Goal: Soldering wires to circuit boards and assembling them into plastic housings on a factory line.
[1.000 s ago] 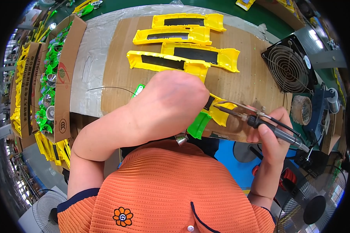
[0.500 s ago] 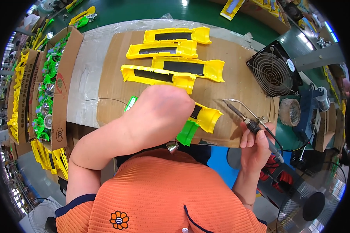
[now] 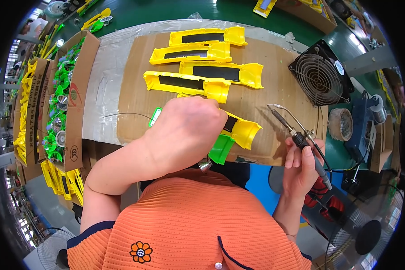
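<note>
My left hand (image 3: 191, 121) is curled into a fist over the front of the cardboard sheet. Its fingertips, and whatever they may grip, are hidden beneath it. From under that hand show a yellow plastic housing half (image 3: 246, 130) with a dark strip, a green plastic part (image 3: 221, 148), a small silver cup (image 3: 204, 165), and a green-edged white piece (image 3: 155, 116) with a thin dark wire. To the right, my right hand (image 3: 301, 164) holds a soldering iron (image 3: 299, 138) with a thin metal tube alongside. The iron's tip points up and left, apart from the housing.
Several yellow housing halves (image 3: 218, 91) lie in a staggered row on the cardboard sheet (image 3: 135, 81). At the right stand a black fan (image 3: 319, 76), a roll-shaped pot (image 3: 340, 124) and a blue device (image 3: 359, 128). A cardboard box (image 3: 82, 85) of green parts stands left.
The view has shifted slightly. My right hand has moved the soldering iron a little to the right and away from me. My left hand stays nearly in place over the housing.
</note>
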### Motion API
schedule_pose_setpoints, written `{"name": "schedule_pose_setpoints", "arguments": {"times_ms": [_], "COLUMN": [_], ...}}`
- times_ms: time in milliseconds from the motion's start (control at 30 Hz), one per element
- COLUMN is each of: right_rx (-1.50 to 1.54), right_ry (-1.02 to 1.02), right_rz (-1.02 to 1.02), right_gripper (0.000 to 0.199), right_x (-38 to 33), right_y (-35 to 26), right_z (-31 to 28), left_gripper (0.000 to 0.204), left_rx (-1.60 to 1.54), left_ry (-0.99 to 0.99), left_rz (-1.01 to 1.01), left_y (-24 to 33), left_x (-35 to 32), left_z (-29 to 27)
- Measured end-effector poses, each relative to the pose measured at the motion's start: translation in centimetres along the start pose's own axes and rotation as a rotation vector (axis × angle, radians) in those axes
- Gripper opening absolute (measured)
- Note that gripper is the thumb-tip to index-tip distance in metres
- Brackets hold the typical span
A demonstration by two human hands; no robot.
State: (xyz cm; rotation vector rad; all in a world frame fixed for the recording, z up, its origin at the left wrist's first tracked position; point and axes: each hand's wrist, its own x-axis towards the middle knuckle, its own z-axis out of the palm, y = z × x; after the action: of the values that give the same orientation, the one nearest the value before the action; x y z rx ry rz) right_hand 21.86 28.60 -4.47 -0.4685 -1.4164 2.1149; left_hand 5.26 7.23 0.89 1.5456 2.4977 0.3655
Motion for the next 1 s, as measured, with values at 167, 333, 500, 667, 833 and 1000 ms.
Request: {"name": "schedule_pose_setpoints", "arguments": {"times_ms": [167,333,500,667,833,1000], "right_rx": [0.008,0.021,0.047,0.123,0.213,-0.082], "right_ry": [-0.010,-0.042,-0.039,-0.137,-0.102,-0.197], "right_rz": [-0.007,0.000,0.001,0.002,-0.003,-0.043], "right_gripper": [0.020,0.022,0.023,0.036,0.053,0.074], "right_x": [-0.1,-0.4,-0.5,0.0,-0.7,0.0], "right_y": [0.1,0.1,0.3,1.2,0.5,1.7], "right_z": [0.5,0.5,0.6,0.2,3.1,6.1], "left_gripper": [0.011,0.011,0.011,0.011,0.014,0.020], "left_rx": [0.017,0.012,-0.002,-0.089,-0.421,-1.070], "left_ry": [0.018,0.010,0.005,0.113,0.207,0.021], "left_rz": [-0.021,-0.038,-0.049,-0.070,0.045,-0.104], "left_y": [0.1,0.2,0.1,0.1,2.1,4.5], "left_x": [-0.3,-0.4,-0.6,-1.1,-1.3,1.4], "left_z": [0.0,-0.1,0.0,-0.6,-1.3,0.8]}}
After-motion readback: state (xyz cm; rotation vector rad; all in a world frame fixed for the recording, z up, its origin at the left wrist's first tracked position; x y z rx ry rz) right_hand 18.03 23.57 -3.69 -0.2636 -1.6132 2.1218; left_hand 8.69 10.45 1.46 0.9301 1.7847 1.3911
